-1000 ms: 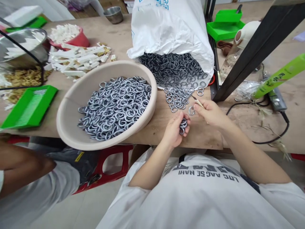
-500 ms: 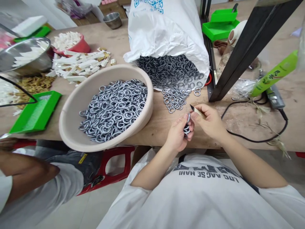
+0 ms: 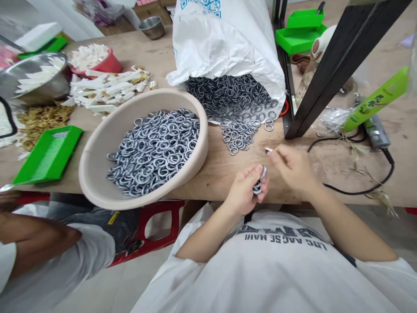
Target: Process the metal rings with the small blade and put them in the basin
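My left hand (image 3: pixel 245 188) is closed around several grey rings (image 3: pixel 257 188), one of which stands up between thumb and fingertips. To its right and slightly higher, my right hand (image 3: pixel 292 167) pinches a small pointed blade (image 3: pixel 269 150); only its tip shows past the fingers, and the hand is a little blurred. The hands are apart. Beyond them lies a loose pile of rings (image 3: pixel 237 138), spilling from the mouth of a white sack (image 3: pixel 224 48). Left of my hands, a large beige basin (image 3: pixel 94 174) holds many more grey rings.
A black metal frame post (image 3: pixel 325 87) slants up on the right, near a corded device (image 3: pixel 376 132) and a bright green packet (image 3: pixel 378 100). At left are a green tray (image 3: pixel 32 167) and white strips (image 3: pixel 94 93). A co-worker's arm (image 3: pixel 35 230) rests at lower left.
My right hand has drawn away to the right from the left hand, and its blade has turned. The left hand has dropped slightly toward me, still holding the rings.
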Tool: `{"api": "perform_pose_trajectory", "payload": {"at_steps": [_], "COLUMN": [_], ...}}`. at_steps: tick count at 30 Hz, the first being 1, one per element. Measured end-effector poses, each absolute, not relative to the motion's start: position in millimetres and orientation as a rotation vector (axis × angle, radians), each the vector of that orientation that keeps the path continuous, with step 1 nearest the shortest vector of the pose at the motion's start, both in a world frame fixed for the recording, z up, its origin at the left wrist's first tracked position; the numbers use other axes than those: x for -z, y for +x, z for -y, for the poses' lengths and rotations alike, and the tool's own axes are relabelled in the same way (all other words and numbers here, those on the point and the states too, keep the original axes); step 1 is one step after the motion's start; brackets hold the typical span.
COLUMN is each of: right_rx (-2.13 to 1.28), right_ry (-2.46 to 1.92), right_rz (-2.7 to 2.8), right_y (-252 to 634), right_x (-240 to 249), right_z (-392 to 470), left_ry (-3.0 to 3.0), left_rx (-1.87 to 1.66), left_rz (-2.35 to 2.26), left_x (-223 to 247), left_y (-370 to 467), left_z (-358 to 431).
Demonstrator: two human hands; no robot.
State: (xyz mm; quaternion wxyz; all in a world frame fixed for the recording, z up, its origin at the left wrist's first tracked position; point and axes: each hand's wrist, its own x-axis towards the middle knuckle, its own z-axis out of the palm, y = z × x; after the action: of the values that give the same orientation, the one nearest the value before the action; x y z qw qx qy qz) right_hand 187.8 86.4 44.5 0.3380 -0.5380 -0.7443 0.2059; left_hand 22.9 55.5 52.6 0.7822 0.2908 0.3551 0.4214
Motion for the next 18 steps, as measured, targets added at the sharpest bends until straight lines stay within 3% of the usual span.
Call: {"api": "perform_pose_trajectory", "payload": {"at_steps": [12,18], "right_rx": [-0.285,-0.136], "right_ry": [-2.113,-2.113], "right_rz": [2.058,2.08], "right_y": [151.0,150.1], "right_x": [-18.0,-12.0], "right_z": [-191.6,-185.1], "left_ry": [0.551,0.455], "left_rx": [-1.002,-1.039], "left_rz": [-0.822,-0.835], "left_x": [-45.6,-38.8], "left_y": [-2.8,-15.8], "left_z": [-66.6,-74.3]}}
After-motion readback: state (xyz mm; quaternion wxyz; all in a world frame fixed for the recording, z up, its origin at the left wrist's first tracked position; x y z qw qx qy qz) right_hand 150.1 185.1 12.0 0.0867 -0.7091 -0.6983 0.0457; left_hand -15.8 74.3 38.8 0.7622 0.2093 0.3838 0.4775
